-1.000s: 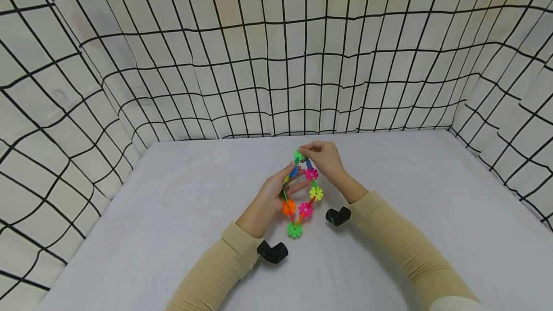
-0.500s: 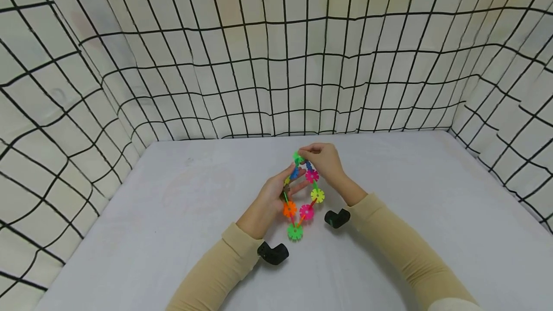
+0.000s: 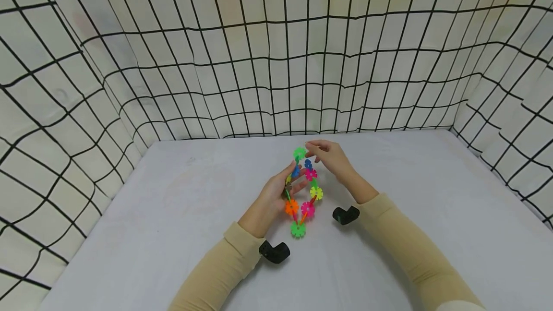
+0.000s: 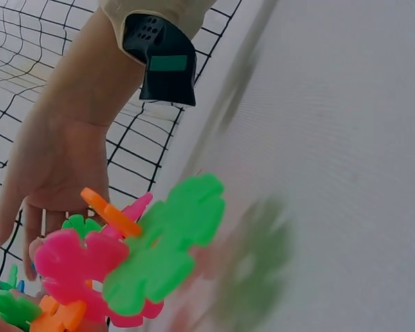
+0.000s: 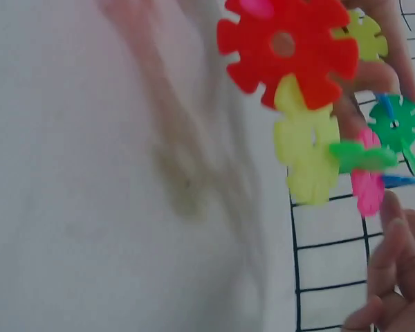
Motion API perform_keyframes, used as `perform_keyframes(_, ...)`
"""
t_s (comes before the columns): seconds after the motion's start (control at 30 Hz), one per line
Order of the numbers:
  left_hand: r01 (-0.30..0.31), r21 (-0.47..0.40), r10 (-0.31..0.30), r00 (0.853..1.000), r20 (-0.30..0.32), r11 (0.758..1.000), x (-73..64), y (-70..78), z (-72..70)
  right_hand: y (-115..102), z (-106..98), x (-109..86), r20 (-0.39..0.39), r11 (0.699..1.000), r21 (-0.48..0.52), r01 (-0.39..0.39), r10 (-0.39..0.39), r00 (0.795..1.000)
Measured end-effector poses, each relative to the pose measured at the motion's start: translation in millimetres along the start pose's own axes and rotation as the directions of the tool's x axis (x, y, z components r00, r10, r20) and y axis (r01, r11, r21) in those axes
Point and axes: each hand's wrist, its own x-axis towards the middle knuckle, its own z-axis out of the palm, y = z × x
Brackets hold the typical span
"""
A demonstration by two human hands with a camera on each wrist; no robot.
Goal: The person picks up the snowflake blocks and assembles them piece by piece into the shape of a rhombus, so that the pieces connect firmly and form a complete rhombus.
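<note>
A chain of notched plastic snowflake discs [image 3: 311, 173] in pink, yellow, orange, blue and green hangs as a loop above the table. My left hand [image 3: 273, 195] holds its left side, thumb in front and fingers behind. A light green disc [image 3: 299, 153] stands at the top of the left side. At the right side's upper end is a blue disc [image 3: 308, 163], with a visible gap between the two. My right hand [image 3: 331, 156] is just right of the green disc, fingers loosely bent, holding nothing. In the left wrist view another green disc [image 4: 164, 238] hangs lowest, near the camera.
A white-covered table [image 3: 194, 215] lies under both forearms. Black grid netting [image 3: 294, 71] over white sheeting rises behind and on both sides. Black wrist-camera mounts sit on the left cuff [image 3: 242, 241] and the right cuff [image 3: 371, 203].
My right hand has let go of the loop's top and drawn back to the right, uncovering the green and blue discs. My left hand keeps its hold, almost still.
</note>
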Motion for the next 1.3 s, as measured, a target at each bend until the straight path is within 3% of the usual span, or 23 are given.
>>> perform_keyframes(0.07, -0.005, -0.012, 0.004, 1.0, -0.008, 1.0, -0.1, 0.2, 0.3, 2.1, -5.3, -1.2, 0.071, 0.999, -0.025, -0.047, 0.049, 0.996)
perform_keyframes(0.17, -0.007, -0.032, 0.006, 1.0, -0.016, 0.999, -0.2, 0.6, 0.8, 5.3, -10.7, -3.3, 0.188, 0.99, -0.098, -0.103, 0.12, 0.975)
perform_keyframes(0.27, -0.009, -0.05, 0.008, 1.0, -0.006, 0.999, -0.2, 0.2, 1.0, 9.1, -12.6, -4.9, 0.276, 0.985, -0.138, -0.108, 0.143, 0.95)
perform_keyframes(0.33, -0.018, -0.065, 0.018, 1.0, 0.004, 0.998, 0.1, -0.4, 0.9, 10.6, -12.3, -6.3, 0.3, 0.986, -0.14, -0.093, 0.132, 0.945)
perform_keyframes(0.6, -0.048, -0.016, 0.047, 0.999, -0.007, 0.999, 0.3, -0.9, 0.7, 7.3, -7.3, -12.0, 0.236, 0.991, -0.119, -0.056, 0.083, 0.968)
perform_keyframes(0.9, -0.036, 0.049, 0.038, 0.999, -0.036, 0.998, 2.2, 0.7, -3.0, 6.7, -5.9, -9.3, 0.196, 0.991, -0.127, -0.043, 0.067, 0.978)
perform_keyframes(1.1, -0.042, 0.039, 0.043, 0.999, -0.024, 0.998, 7.1, 5.2, -5.6, 8.5, -5.9, -7.7, 0.181, 0.99, -0.136, -0.035, 0.059, 0.982)
perform_keyframes(1.3, -0.11, 0.193, 0.114, 0.993, -0.011, 0.975, 14.5, 14.5, -5.1, 8.6, -4.6, -5.9, 0.184, 0.99, -0.135, -0.029, 0.054, 0.981)
